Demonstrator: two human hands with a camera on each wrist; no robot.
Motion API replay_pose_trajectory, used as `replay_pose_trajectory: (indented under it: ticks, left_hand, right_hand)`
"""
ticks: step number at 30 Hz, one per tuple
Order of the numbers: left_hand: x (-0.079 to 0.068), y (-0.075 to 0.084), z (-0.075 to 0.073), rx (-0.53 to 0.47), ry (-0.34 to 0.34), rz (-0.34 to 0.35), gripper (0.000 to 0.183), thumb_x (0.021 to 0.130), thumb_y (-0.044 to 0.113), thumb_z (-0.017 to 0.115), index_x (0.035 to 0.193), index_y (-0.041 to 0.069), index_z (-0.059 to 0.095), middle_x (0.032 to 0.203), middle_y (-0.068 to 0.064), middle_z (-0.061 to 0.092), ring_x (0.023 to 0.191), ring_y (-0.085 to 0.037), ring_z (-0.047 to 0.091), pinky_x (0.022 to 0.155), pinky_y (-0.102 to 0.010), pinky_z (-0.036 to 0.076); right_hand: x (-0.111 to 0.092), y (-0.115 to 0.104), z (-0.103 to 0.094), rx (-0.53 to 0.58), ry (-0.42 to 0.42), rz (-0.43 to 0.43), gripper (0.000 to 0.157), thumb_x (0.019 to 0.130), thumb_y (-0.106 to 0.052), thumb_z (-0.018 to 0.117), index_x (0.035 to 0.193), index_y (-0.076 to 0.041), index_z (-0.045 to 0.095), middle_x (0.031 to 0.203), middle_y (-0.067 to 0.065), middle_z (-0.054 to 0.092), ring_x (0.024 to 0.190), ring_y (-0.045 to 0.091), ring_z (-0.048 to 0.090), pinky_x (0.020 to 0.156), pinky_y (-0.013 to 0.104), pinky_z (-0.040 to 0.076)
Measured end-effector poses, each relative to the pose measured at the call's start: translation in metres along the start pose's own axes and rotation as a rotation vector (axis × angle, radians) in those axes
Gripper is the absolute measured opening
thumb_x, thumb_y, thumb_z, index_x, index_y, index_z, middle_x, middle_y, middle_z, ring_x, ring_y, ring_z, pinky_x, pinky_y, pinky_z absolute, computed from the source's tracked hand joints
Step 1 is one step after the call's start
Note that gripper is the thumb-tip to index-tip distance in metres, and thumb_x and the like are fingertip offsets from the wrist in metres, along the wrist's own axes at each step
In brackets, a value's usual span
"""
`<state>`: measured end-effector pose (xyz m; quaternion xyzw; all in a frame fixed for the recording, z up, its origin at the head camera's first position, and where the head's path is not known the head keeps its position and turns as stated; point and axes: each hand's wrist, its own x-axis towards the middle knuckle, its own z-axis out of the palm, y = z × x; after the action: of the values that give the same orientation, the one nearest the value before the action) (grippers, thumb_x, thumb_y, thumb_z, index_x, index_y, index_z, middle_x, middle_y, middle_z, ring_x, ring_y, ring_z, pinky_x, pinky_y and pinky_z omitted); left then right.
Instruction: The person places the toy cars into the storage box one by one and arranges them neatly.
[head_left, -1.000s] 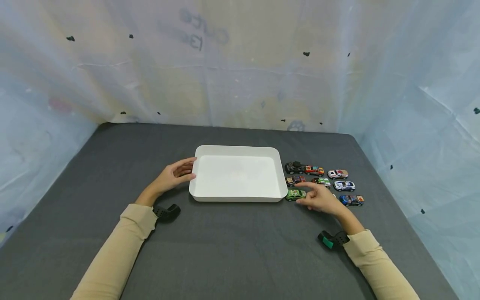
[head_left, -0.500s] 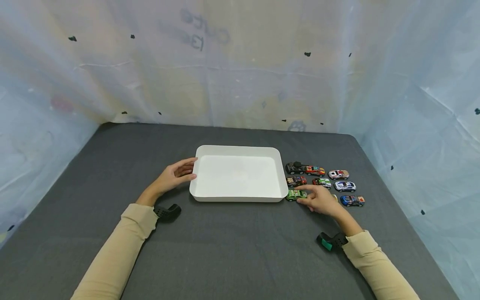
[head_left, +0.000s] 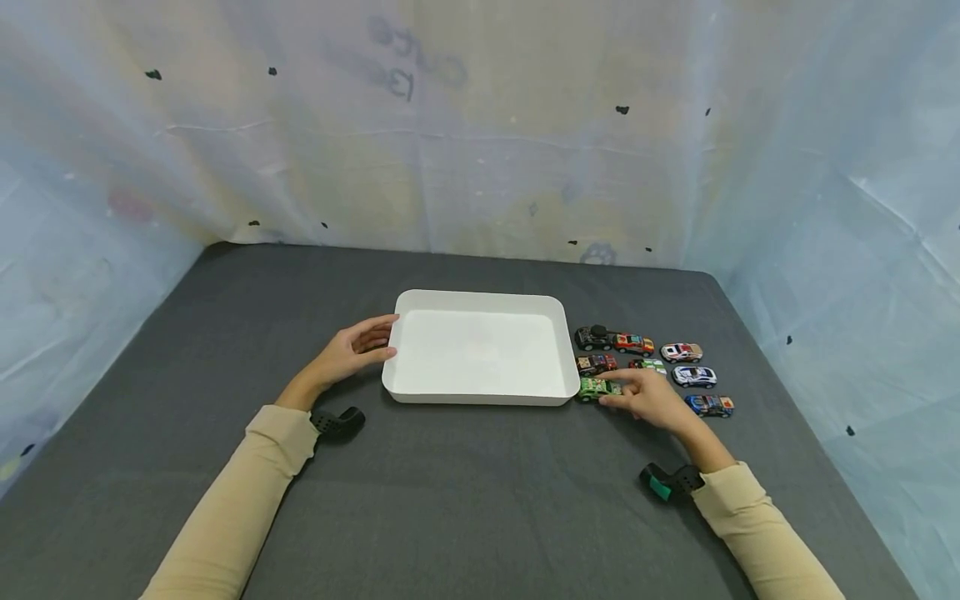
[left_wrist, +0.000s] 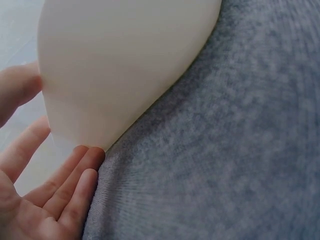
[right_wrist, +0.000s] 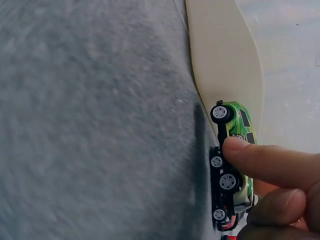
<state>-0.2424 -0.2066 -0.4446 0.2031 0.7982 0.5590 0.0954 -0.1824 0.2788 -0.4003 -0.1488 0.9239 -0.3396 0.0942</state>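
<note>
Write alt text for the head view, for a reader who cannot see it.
A person's right hand pinches a green toy car beside the right end of a white tray on a dark grey surface. The left hand touches the tray's left end. More toy cars stand around the right hand.

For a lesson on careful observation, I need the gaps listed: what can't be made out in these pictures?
- Head view: one end of the green car, hidden by the right hand.
- Head view: any lettering on the other toy cars, too small to read.
- Head view: marks on the curtain, too faint to read.
- Left wrist view: the tray's far part, cut off by the top edge.
- Right wrist view: the toy cars behind the green car, mostly hidden by it.
</note>
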Motion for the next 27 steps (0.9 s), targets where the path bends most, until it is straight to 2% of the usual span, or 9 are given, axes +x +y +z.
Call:
replay_pose_trajectory:
  ticks: [1,3,7,8,11,15,19,22,27]
  left_hand:
    - [0.0,0.0,0.0,-0.002,-0.002,0.002,0.064,0.093,0.015,0.064,0.15,0.012,0.035,0.148,-0.021,0.044,0.125,-0.01,0.05,0.094,-0.005,0.045]
    - [0.0,-0.001,0.0,0.0,-0.003,0.006,0.064,0.093,0.014,0.064,0.15,0.012,0.035,0.148,-0.021,0.044,0.126,-0.013,0.05,0.094,-0.006,0.045]
    - [0.0,-0.001,0.0,0.003,-0.002,0.008,0.064,0.093,0.015,0.064,0.15,0.012,0.035,0.148,-0.021,0.044,0.121,-0.003,0.05,0.094,-0.005,0.044]
    - [0.0,-0.001,0.0,0.003,0.0,0.009,0.064,0.093,0.014,0.064,0.15,0.012,0.035,0.148,-0.022,0.044,0.121,-0.002,0.05,0.094,-0.005,0.044]
    - [0.0,-0.001,-0.001,0.0,0.0,0.008,0.064,0.093,0.014,0.064,0.15,0.012,0.035,0.148,-0.022,0.043,0.117,0.006,0.049,0.094,-0.005,0.044]
    - [0.0,0.0,0.0,0.008,0.002,0.002,0.064,0.093,0.014,0.064,0.15,0.013,0.035,0.148,-0.021,0.044,0.126,-0.011,0.05,0.1,-0.013,0.047]
    - [0.0,0.001,0.001,0.012,-0.009,-0.004,0.063,0.094,0.016,0.063,0.15,0.013,0.036,0.151,-0.019,0.04,0.136,-0.034,0.043,0.111,-0.041,0.044]
    - [0.0,0.001,0.002,0.009,-0.018,0.001,0.062,0.094,0.016,0.063,0.15,0.013,0.036,0.154,-0.019,0.037,0.139,-0.039,0.04,0.113,-0.054,0.037]
    - [0.001,0.001,0.003,0.009,-0.018,0.011,0.062,0.094,0.014,0.063,0.15,0.013,0.036,0.154,-0.019,0.036,0.139,-0.039,0.04,0.113,-0.056,0.037]
  right_hand:
    - [0.0,0.003,-0.001,0.006,0.01,0.003,0.037,0.086,-0.023,0.073,0.119,-0.008,0.068,0.045,-0.013,0.031,0.037,-0.001,0.031,0.038,0.019,0.027]
    - [0.0,0.002,-0.003,0.015,0.015,0.012,0.038,0.086,-0.023,0.073,0.12,-0.007,0.068,0.046,-0.013,0.031,0.039,0.0,0.03,0.038,0.019,0.027]
    - [0.0,0.001,-0.011,0.016,0.039,-0.002,0.039,0.086,-0.022,0.073,0.12,-0.005,0.068,0.046,-0.014,0.031,0.039,-0.001,0.031,0.039,0.019,0.03]
    - [-0.001,-0.003,-0.014,0.011,0.041,-0.01,0.04,0.086,-0.017,0.072,0.12,0.002,0.066,0.047,-0.012,0.031,0.04,0.0,0.031,0.04,0.021,0.031]
    - [0.0,-0.006,-0.02,-0.005,0.061,-0.035,0.04,0.086,-0.017,0.072,0.119,0.003,0.066,0.048,-0.012,0.03,0.041,0.0,0.029,0.042,0.021,0.031]
    - [0.001,-0.01,-0.026,-0.016,0.075,-0.055,0.037,0.086,-0.017,0.072,0.118,0.001,0.068,0.048,-0.012,0.028,0.042,-0.001,0.023,0.043,0.02,0.028]
    - [0.004,-0.015,-0.027,-0.019,0.08,-0.085,0.035,0.085,-0.015,0.073,0.116,0.001,0.069,0.048,-0.012,0.029,0.042,-0.001,0.023,0.041,0.02,0.027]
    - [0.006,-0.019,-0.025,-0.014,0.083,-0.109,0.036,0.084,-0.014,0.074,0.115,0.003,0.069,0.049,-0.012,0.03,0.043,-0.001,0.024,0.043,0.02,0.028]
    - [0.014,-0.029,-0.018,0.02,0.099,-0.131,0.036,0.081,-0.012,0.076,0.112,0.005,0.07,0.052,-0.01,0.036,0.047,-0.001,0.03,0.048,0.019,0.032]
